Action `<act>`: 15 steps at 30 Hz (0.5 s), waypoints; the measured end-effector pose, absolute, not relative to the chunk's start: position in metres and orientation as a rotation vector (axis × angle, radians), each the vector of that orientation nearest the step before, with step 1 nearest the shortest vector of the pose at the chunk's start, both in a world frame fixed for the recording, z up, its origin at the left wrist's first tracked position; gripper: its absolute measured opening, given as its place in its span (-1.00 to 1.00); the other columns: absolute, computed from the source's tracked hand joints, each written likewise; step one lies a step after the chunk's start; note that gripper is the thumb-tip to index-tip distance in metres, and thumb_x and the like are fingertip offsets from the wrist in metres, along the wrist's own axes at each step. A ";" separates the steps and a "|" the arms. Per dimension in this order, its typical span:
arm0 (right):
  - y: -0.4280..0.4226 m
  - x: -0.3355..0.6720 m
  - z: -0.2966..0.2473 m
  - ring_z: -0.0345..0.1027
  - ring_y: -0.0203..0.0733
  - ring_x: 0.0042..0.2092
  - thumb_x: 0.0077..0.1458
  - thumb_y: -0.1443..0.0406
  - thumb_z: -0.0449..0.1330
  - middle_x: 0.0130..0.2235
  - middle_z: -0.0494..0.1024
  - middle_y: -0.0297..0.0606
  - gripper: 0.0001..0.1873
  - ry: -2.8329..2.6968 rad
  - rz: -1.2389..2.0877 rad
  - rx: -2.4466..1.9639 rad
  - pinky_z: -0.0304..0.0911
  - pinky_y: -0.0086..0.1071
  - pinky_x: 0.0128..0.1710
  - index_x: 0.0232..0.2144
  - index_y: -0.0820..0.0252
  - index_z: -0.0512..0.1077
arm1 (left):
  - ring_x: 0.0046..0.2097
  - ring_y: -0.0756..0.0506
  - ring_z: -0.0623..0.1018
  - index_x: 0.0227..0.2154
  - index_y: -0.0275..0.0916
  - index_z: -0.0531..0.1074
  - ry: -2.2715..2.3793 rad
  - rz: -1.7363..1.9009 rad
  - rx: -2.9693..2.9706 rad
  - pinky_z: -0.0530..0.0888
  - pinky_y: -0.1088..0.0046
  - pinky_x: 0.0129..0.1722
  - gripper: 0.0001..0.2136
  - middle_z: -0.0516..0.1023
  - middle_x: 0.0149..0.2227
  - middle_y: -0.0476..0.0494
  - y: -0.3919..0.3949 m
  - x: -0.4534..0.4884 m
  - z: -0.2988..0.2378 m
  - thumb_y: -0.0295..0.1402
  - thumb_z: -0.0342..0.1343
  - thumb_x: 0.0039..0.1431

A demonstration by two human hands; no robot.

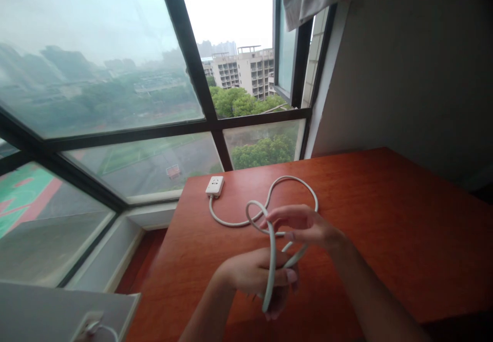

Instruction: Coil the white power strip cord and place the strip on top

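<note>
A white power cable (292, 180) lies in loops on the red-brown wooden table (404, 219), ending in a small white socket block (214, 186) near the table's far left corner. My left hand (254, 275) is closed around a coiled part of the cable just above the tabletop. My right hand (304, 225) pinches the cable a little higher, guiding a loop. The cable runs from my hands out to the socket block.
A large window with dark frames (208, 106) stands behind the table, showing buildings and trees outside. A grey wall (416, 75) borders the table on the right. A pale surface with a white plug (90, 324) sits at the lower left.
</note>
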State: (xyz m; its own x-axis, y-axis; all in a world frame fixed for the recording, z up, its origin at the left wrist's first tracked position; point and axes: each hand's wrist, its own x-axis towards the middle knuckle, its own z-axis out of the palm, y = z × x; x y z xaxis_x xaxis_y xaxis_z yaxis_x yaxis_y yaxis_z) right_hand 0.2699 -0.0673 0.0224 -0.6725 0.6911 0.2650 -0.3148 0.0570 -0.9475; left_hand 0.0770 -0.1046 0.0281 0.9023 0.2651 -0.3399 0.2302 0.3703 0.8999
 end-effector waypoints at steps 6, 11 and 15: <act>-0.050 0.265 0.013 0.47 -0.13 -0.24 -0.09 0.22 0.39 -0.29 0.58 -0.22 -0.70 -1.105 1.384 -0.606 0.40 -0.24 -0.23 -0.24 0.09 0.51 | -0.55 -0.05 0.53 -0.31 -0.28 0.30 0.642 0.490 1.074 0.35 0.56 -0.59 -0.68 0.52 -0.54 -0.12 -0.096 0.065 0.026 -0.08 0.01 0.24; -0.034 0.262 0.002 0.45 -0.19 -0.26 -0.06 0.25 0.37 -0.31 0.56 -0.29 -0.77 -1.093 1.049 -0.752 0.38 -0.29 -0.21 -0.29 0.08 0.50 | -0.48 -0.06 0.54 -0.22 -0.30 0.31 0.677 0.665 1.034 0.36 0.53 -0.51 -0.68 0.52 -0.47 -0.15 -0.092 0.066 0.019 -0.10 0.00 0.25; -0.033 0.262 -0.002 0.41 -0.18 -0.23 0.05 0.25 0.27 -0.23 0.52 -0.24 -0.87 -1.281 0.706 -0.911 0.37 -0.33 -0.30 -0.28 0.07 0.53 | -0.54 0.03 0.39 -0.24 -0.33 0.34 0.691 0.662 1.145 0.26 0.58 -0.56 -0.66 0.39 -0.57 -0.03 -0.093 0.073 0.019 -0.08 -0.03 0.27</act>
